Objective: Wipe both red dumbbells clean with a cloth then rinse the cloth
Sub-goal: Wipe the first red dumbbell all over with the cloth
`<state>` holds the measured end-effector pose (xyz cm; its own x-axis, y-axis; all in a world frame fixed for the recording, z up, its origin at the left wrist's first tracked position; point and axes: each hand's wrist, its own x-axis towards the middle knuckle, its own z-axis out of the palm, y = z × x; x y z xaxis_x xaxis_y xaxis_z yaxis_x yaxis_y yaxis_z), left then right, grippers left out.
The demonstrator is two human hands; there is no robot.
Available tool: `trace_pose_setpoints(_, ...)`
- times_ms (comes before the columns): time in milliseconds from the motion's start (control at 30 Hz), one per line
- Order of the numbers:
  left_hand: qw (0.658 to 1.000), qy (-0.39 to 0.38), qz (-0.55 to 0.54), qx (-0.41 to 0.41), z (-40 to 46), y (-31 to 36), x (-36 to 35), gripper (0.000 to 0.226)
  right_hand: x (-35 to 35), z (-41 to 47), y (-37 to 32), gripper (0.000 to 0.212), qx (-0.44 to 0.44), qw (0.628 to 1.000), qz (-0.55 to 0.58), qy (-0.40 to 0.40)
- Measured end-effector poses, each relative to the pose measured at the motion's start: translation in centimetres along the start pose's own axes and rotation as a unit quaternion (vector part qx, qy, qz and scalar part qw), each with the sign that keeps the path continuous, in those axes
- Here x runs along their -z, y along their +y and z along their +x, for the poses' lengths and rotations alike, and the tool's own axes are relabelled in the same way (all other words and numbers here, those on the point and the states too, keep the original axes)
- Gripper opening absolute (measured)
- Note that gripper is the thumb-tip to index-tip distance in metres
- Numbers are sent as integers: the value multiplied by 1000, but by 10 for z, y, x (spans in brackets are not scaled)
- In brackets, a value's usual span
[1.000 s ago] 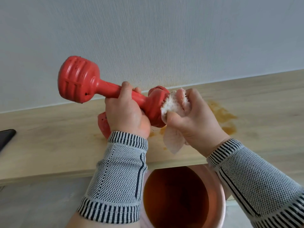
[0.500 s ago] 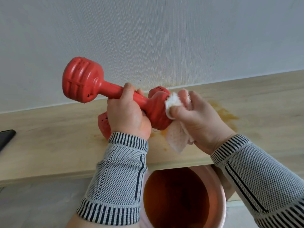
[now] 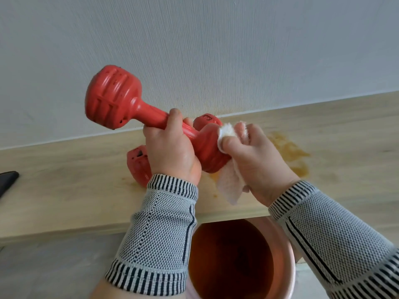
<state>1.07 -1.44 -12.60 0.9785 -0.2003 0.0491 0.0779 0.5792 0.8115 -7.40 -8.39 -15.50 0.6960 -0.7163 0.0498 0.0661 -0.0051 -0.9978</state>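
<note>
L hand (image 3: pixel 170 152) grips the handle of the raised red dumbbell (image 3: pixel 121 100), fingers wrapped round the bar; dumbbell is held tilted, far head up-left against the wall (image 3: pixel 216 50), near head down-right. R hand (image 3: pixel 254 160) clutches the white cloth (image 3: pixel 228 182), thumb pressing a wad of it onto the near head; rest of cloth hangs below the palm. Second red dumbbell (image 3: pixel 138 162) lies on the wooden shelf (image 3: pixel 64 190) behind the L hand, mostly hidden; one end shows left of the wrist, other end shows above the near head. Orange-brown stain (image 3: pixel 289 154) on shelf, right of R hand. Pink bucket (image 3: pixel 290 266) w/ brownish water sits below shelf edge, between the forearms. Dark object (image 3: pixel 7 180) at left edge, type unclear.
</note>
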Motion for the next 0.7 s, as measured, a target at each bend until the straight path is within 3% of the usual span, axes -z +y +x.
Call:
trace_pose_setpoints(100,1000,23,-11,16,4,2,2,4,-2,-3,7,45,105,985,-133,17)
trace_pose_setpoints(200,998,38,-29,46,6,5,3,14,2,-2,8,40,131,983,-125,11)
trace_pose_setpoints(300,992,31,-82,87,7,9,4,22,3,3,5,36,50,998,26,-4)
trace_pose_setpoints(433,981,-56,-110,152,3,9,7,11,13,6,-8,31,-113,974,191,-35)
trace_pose_setpoints(600,984,-168,9,53,3,4,15,15,25,6,-17,57,-203,951,199,-124)
trace_pose_setpoints(700,986,-165,34,-14,6,-3,14,13,22,5,-18,48,-224,936,221,-157)
